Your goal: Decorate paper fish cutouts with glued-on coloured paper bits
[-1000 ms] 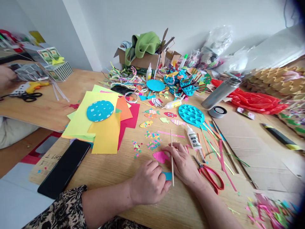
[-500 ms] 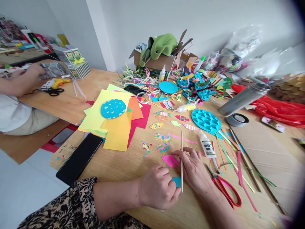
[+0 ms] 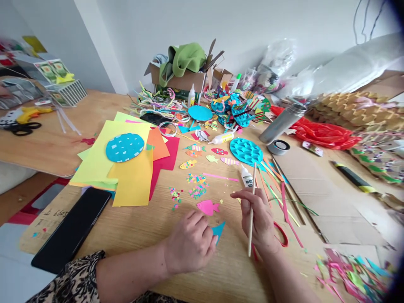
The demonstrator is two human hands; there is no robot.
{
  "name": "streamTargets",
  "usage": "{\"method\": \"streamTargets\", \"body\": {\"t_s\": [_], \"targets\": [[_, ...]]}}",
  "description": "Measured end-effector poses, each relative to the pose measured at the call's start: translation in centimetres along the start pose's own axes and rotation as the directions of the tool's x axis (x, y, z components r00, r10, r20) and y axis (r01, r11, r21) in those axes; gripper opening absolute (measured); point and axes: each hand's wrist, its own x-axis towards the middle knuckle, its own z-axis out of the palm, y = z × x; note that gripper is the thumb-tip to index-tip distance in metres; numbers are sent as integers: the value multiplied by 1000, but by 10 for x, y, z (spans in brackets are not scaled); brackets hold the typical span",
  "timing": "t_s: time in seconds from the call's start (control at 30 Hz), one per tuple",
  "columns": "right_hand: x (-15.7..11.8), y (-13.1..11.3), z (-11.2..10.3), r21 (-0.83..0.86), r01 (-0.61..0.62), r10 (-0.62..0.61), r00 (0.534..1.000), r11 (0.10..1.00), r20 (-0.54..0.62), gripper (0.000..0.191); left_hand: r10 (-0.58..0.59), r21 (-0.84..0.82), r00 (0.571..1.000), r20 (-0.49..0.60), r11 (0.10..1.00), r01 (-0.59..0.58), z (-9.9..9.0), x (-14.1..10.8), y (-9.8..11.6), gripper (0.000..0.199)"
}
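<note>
My left hand point(image 3: 192, 242) is closed, knuckles up, low over the table. A pointed piece of blue paper point(image 3: 219, 230) sticks out by its thumb; the rest is hidden. In my right hand point(image 3: 259, 216) a thin wooden stick point(image 3: 251, 219) is held nearly upright, the index finger stretched out to the left. Just beyond my hands lies a pink paper fish point(image 3: 207, 207). Paper fish covered in coloured dots point(image 3: 197, 191) lie farther off, beside loose confetti point(image 3: 175, 197). Red-handled scissors point(image 3: 282, 235) are partly hidden under my right hand, and a white glue bottle point(image 3: 246, 176) lies behind it.
Coloured paper sheets point(image 3: 132, 185) bear a blue spotted oval point(image 3: 125, 147). A black phone point(image 3: 72, 229) lies at left. At right are a blue scalloped disc point(image 3: 246, 151), a steel flask point(image 3: 282, 123), cardboard point(image 3: 328, 198), a cutter point(image 3: 353, 176) and paper scraps point(image 3: 353, 273). A filled box point(image 3: 154, 78) stands behind.
The view has turned right, bringing the cutter and scrap pile into sight. My right hand, with the stick, has moved away from the pink fish and my left hand.
</note>
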Motion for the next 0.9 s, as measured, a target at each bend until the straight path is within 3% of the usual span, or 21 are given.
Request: {"method": "streamTargets", "body": {"t_s": [0.1, 0.27, 0.7, 0.9], "targets": [[-2, 3, -2, -14, 29, -27, 989, 999, 145, 17, -37, 26, 999, 26, 999, 36, -2, 0, 1, 21], [-3, 3, -2, -3, 79, -73, 932, 997, 354, 17, -69, 69, 994, 83, 996, 64, -5, -2, 4, 22], [-5, 1, 2, 24, 102, -104, 946, 994, 308, 17, -21, 223, 980, 198, 974, -24, -6, -1, 6, 34], [-5, -1, 2, 23, 95, -98, 948, 995, 302, 15, 0, 214, 985, 174, 976, -38, -4, -2, 5, 25]]}}
